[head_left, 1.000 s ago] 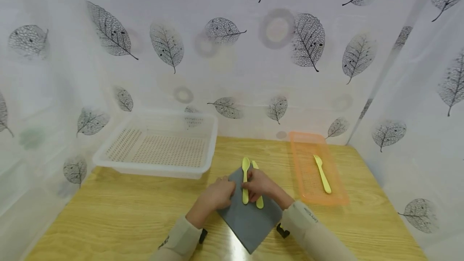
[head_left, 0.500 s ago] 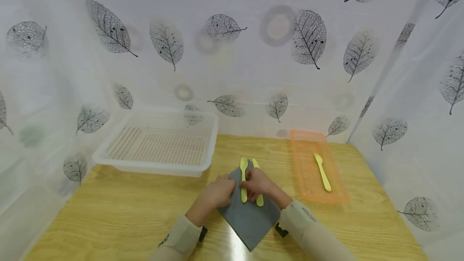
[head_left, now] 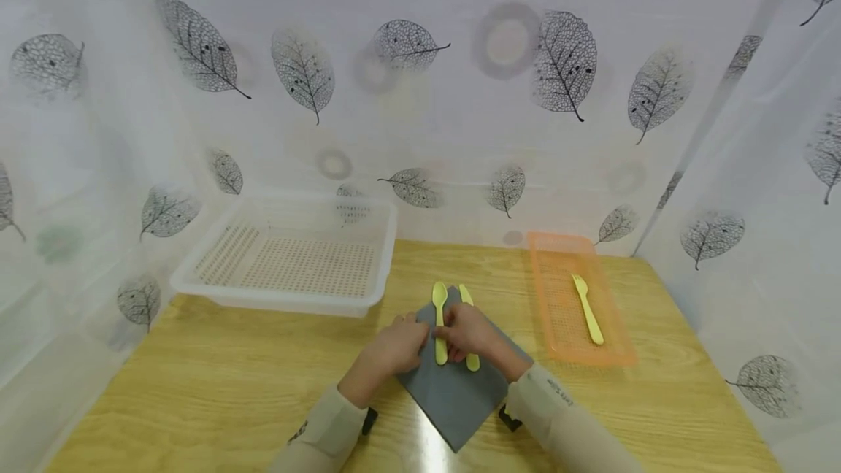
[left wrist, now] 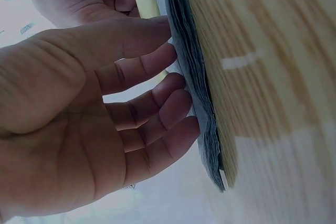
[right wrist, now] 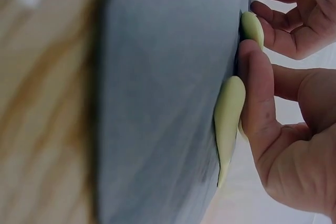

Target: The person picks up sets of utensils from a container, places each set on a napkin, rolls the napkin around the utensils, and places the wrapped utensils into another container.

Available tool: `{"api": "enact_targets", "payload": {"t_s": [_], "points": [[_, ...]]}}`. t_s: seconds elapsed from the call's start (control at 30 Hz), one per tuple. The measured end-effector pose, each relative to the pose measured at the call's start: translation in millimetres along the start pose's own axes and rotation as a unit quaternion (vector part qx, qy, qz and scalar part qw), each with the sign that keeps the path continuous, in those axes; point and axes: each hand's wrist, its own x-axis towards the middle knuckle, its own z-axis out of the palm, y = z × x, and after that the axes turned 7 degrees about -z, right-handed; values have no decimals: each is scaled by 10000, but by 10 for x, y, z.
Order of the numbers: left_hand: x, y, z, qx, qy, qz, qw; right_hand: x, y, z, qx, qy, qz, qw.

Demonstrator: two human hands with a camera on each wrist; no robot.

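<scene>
A grey folded napkin [head_left: 453, 404] lies slantwise on the table, with a yellow spoon [head_left: 439, 296] and a yellow knife [head_left: 472, 363] side by side on it. My right hand [head_left: 469, 331] pinches the spoon's handle with thumb and fingertips, its palm over the middle of the knife. In the right wrist view, a finger reaches down between the knife handle [right wrist: 229, 119] and the spoon handle [right wrist: 252, 27]. My left hand [head_left: 396, 347] rests at the napkin's left edge, its loosely bent fingertips [left wrist: 181, 129] touching the layered edge of the napkin [left wrist: 191, 61].
A white perforated basket [head_left: 276, 298] stands at the back left of the wooden table [head_left: 263, 385]. On the right, an orange perforated tray [head_left: 550, 312] holds a yellow fork [head_left: 588, 311]. A leaf-printed curtain [head_left: 434, 115] hangs behind.
The spoon has shifted slightly left on the napkin with my right hand's fingers, widening its gap to the knife. My left hand stays at the napkin's edge.
</scene>
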Motion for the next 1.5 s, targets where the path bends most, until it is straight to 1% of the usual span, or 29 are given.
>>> {"api": "enact_targets", "payload": {"t_s": [0.2, 0.43, 0.63, 0.9, 1.13, 1.5], "points": [[-5, 11, -15, 30, -131, -44, 9999, -25, 15, 9, -178, -59, -88, 9998], [-6, 13, -22, 72, -33, -38, 10000, -35, -6, 11, -340, -60, -126, 9993], [-9, 10, -22, 57, -1, -32, 10000, -42, -8, 16, -445, -148, -194, 9987], [5, 0, -6, 7, -30, -35, 10000, -19, 6, 12, -411, -117, -124, 9990], [16, 4, -4, 39, -26, -53, 10000, -15, -5, 6, -408, -98, -173, 9990], [13, -13, 1, 103, 21, -13, 9999, -16, -52, 22, -780, -37, -290, 9965]]}}
